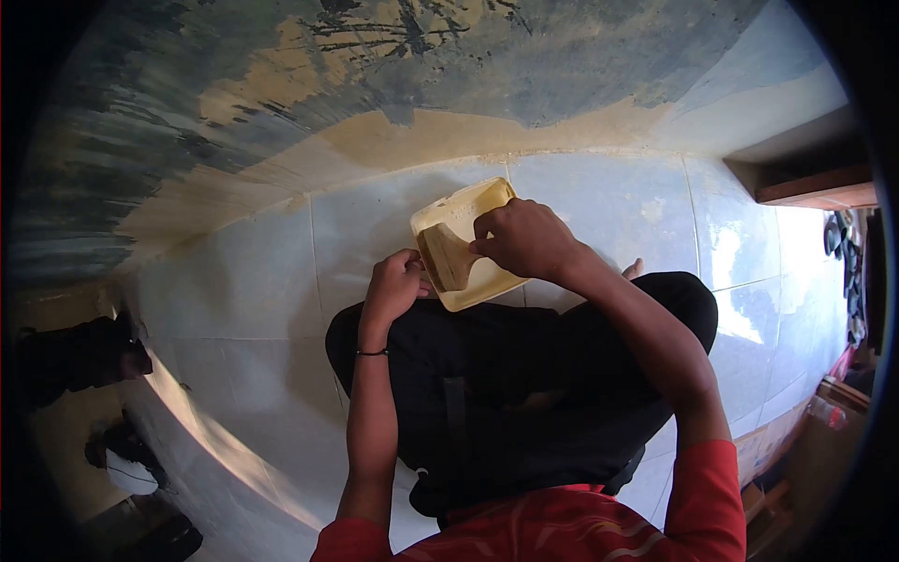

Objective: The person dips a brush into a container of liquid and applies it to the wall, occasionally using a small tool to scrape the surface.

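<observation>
The wide brush (449,255) is in the right hand (526,236), low over the inside of a yellow tray, its dark bristle edge facing the tray's left wall. The biggest thing in view is the wall (562,75), patched in grey-green and tan, with black streaks near the top. Below it lies the floor (248,300) of pale, glossy tiles, bright where light falls at the right and in a slanting band at the lower left. The person sits on it in black trousers (506,351) and a red shirt (534,529), with part of a bare foot (634,269) beside the right knee. The tray (492,194) sits tilted in angle between the wall and the legs, pale matter inside it. The right hand's thumb and fingers are clamped on the brush's handle end. The left hand (397,281) is at the tray's left side, its fingers curled and close together; whether they grip the rim, I cannot tell. Smallest is the thin dark band (372,352) around the left wrist.
</observation>
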`<state>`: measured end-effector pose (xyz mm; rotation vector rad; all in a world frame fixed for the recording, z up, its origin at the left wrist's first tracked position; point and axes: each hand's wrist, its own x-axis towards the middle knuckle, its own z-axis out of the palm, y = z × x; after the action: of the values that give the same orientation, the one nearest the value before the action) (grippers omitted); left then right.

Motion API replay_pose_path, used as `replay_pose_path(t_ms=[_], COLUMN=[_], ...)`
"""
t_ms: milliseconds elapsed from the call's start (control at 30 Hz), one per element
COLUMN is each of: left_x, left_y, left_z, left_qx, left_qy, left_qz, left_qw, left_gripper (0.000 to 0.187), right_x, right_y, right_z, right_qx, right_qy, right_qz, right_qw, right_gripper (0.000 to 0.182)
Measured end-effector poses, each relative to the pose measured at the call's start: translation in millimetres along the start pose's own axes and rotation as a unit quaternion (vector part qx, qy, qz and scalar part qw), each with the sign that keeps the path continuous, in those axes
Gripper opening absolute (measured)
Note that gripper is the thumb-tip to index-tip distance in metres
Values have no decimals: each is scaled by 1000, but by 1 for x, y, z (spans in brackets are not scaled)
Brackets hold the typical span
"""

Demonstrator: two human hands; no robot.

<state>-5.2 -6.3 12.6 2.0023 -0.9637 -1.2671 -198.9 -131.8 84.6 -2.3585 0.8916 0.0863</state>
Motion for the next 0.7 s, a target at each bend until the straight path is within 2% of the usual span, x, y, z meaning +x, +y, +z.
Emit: replay_pose_path(t_ms=[500,567,600,667,700], left_x=[-2,3,3,2,2], left_y=[6,-1,-2,-7,-6], left_z=[0,-2,-1,0,-1], left_qx=[20,214,216,199,201], left_qy=[15,35,34,114,114], left_qz=[-12,32,34,162,163], left_qw=[1000,976,975,960,959], left_gripper=[27,31,31,39,39], right_x=[-2,-2,-2,-3,-4], right_y=[2,3,4,9,12], right_z=[1,-7,-10,-17,-21], right_qx=[5,-32,-31,-43,-43], right_qy=[14,9,12,-5,-3], right_qz=[10,6,6,11,12], right_qw=[1000,999,999,999,999], right_gripper=[21,26,26,26,26])
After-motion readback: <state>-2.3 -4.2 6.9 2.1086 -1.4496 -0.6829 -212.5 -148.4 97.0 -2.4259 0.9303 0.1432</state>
